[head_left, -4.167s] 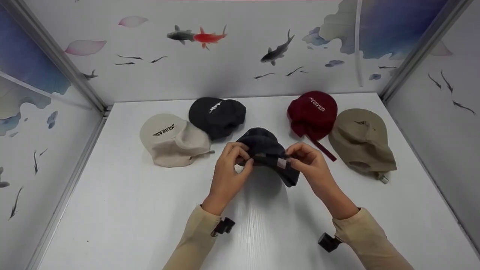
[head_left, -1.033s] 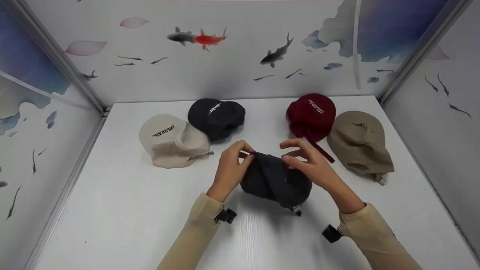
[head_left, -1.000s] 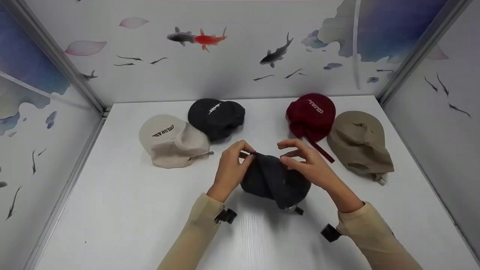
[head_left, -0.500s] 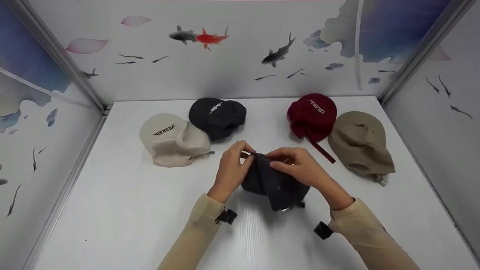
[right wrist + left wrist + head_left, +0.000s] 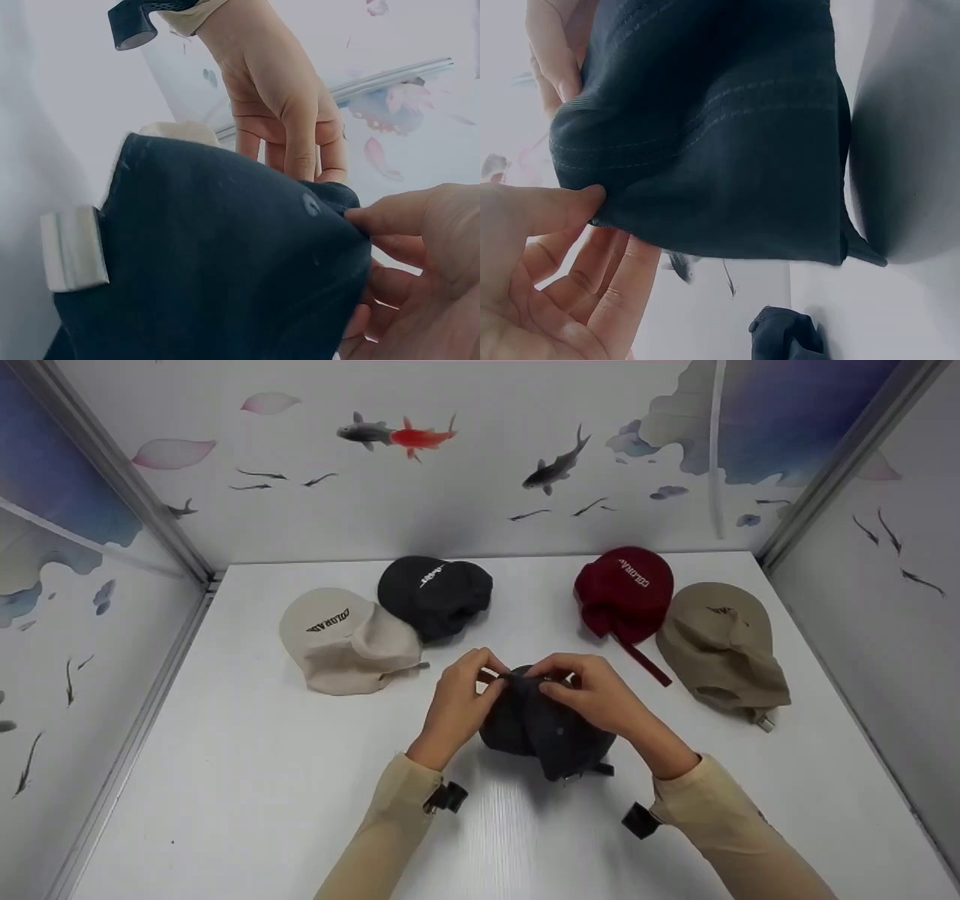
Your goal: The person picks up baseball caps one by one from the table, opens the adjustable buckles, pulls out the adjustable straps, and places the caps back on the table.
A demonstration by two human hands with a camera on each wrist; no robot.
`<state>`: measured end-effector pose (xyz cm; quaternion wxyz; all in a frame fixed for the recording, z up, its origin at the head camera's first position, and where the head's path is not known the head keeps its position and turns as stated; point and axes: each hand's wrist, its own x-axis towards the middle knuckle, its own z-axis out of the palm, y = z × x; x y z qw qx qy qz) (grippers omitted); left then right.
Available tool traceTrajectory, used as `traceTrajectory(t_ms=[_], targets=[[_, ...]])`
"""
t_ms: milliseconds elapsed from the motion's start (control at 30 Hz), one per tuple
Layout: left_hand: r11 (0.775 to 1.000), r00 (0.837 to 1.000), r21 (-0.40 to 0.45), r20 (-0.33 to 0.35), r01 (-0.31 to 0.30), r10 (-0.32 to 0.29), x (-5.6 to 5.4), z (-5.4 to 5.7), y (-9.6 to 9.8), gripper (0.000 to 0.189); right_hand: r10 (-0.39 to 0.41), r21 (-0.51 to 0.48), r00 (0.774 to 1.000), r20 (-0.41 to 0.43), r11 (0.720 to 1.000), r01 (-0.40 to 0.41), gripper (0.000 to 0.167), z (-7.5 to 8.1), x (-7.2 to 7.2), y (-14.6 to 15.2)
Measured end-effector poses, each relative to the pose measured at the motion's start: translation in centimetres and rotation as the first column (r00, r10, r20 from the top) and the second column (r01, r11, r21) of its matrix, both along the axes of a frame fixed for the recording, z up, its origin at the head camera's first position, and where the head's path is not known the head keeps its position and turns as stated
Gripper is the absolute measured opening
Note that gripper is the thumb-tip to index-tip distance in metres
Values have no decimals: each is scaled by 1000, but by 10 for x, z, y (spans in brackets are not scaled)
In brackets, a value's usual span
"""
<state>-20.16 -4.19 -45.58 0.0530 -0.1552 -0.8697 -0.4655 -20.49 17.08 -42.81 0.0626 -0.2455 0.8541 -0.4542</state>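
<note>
Between my hands is a dark navy baseball cap (image 5: 551, 727), its top edge pinched and its lower part hanging just over or touching the table; I cannot tell which. My left hand (image 5: 459, 701) pinches the cap's upper left edge between thumb and fingers. Close beside it, my right hand (image 5: 592, 690) pinches the same top edge. In the left wrist view, stitched seams cross the dark cloth (image 5: 727, 165). A metal strap buckle (image 5: 75, 250) shows at the cap's lower edge in the right wrist view. The inside of the cap is hidden.
A cream cap (image 5: 345, 645) and a black cap (image 5: 435, 592) lie at the back left of the white table (image 5: 262, 795). A red cap (image 5: 626, 589), strap trailing, and a khaki cap (image 5: 724, 645) lie at the back right. Printed panels (image 5: 465, 510) enclose the table.
The cap has been turned so its buckle end hangs toward me. My right hand, loose and apart a second ago, has moved left and now pinches the top edge; the left keeps its grip.
</note>
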Motion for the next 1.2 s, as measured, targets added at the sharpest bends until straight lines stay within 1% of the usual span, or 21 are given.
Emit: traceTrajectory(t_ms=[167,300,400,533,733,833,900,967,1000,1100,1200], targets=[[1000,1000,6,-2,20,-20,0,-3,0,6,4,13,1000,-3,1000,-4,17,-4,0,1],[999,999,3,9,40,-40,-1,-5,0,9,1,40,1000,-30,999,0,20,-6,2,2],[999,999,-7,11,52,-52,-2,-7,0,10,-10,62,999,-52,998,13,21,-10,2,3],[998,998,-16,11,56,-56,-5,-10,-1,9,-48,108,995,-90,992,58,21,-16,0,5],[998,999,-39,31,38,-37,-14,-13,-8,6,-115,170,982,-148,975,140,22,-28,-8,13],[997,999,-77,37,8,-5,-22,-14,-14,5,-140,182,974,-178,968,172,21,-36,-14,18],[993,999,-118,28,-22,26,-29,-14,-18,4,-158,192,967,-201,961,198,20,-40,-18,21],[983,997,-172,25,-62,67,-37,-15,-22,5,-173,202,959,-224,954,220,20,-43,-22,23],[975,996,-208,22,-81,88,-41,-15,-24,5,-182,208,956,-232,950,232,20,-44,-25,24],[934,990,-332,11,-132,144,-54,-17,-28,7,-200,226,948,-247,940,257,20,-45,-32,27],[892,984,-422,2,-162,180,-69,-19,-30,10,-213,252,945,-249,928,275,21,-46,-40,30]])
